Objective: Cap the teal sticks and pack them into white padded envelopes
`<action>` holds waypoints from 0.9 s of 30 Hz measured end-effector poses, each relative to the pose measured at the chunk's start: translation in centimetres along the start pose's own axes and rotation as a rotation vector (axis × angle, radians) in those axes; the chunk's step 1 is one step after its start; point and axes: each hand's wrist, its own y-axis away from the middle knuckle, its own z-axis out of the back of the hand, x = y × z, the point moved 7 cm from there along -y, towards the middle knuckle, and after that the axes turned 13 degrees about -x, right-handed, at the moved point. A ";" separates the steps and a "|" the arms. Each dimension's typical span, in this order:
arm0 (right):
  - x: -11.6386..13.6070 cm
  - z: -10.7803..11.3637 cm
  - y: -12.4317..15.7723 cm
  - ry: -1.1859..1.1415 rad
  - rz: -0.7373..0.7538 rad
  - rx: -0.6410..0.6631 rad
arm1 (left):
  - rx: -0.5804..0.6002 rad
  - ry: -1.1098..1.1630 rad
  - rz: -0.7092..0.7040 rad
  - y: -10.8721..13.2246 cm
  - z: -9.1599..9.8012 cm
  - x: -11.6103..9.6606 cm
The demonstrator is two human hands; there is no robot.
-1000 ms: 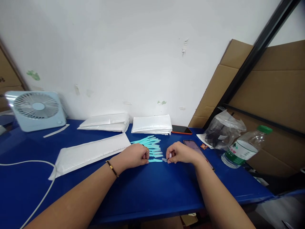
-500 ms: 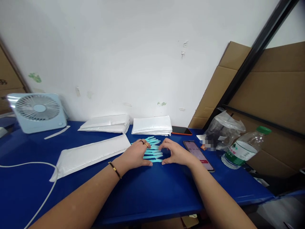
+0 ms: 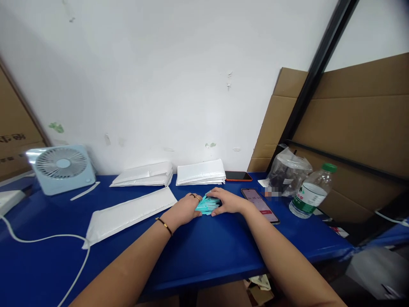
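On the blue table lies a bunch of slim turquoise plastic sticks [image 3: 207, 205], gathered close together; their exact kind is too small to make out. My left hand [image 3: 188, 209], with rings and a bracelet at the wrist, curls round the bunch's left side. From the right, the curved fingers and thumb of my right hand [image 3: 226, 201] press in on the same sticks. Parts of the bunch are hidden under the fingers. A long white padded mailer [image 3: 131, 215] lies left of my left hand.
Behind the hands sit two stacks of white mailers, one left [image 3: 142, 175] and one right [image 3: 201, 172]. A timer phone [image 3: 260, 207], another phone [image 3: 238, 175], a plastic bag [image 3: 287, 172] and a water bottle [image 3: 311, 194] stand or lie rightward. A fan [image 3: 64, 168] and white cable [image 3: 47, 236] are leftward.
The turquoise sticks, spread in a row before, are now squeezed into a tighter bunch. My hands have drawn nearer each other, and the camera view has shifted.
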 end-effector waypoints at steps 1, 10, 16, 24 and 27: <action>0.4 0.1 0.2 0.020 0.001 -0.013 | -0.010 -0.032 -0.028 0.1 -0.1 -0.6; 3.5 -1.0 0.4 0.475 0.007 -0.001 | 0.011 -0.180 0.067 -0.5 -1.8 -2.1; 6.5 3.0 0.7 0.644 -0.046 -0.019 | -0.110 -0.082 0.126 -0.5 -0.9 -1.9; 14.9 11.1 -1.0 0.336 0.016 -0.328 | -0.585 0.630 0.349 -0.1 1.3 -3.9; 14.4 7.6 -1.4 0.346 -0.043 -0.240 | -0.585 0.724 0.429 0.2 0.2 -3.8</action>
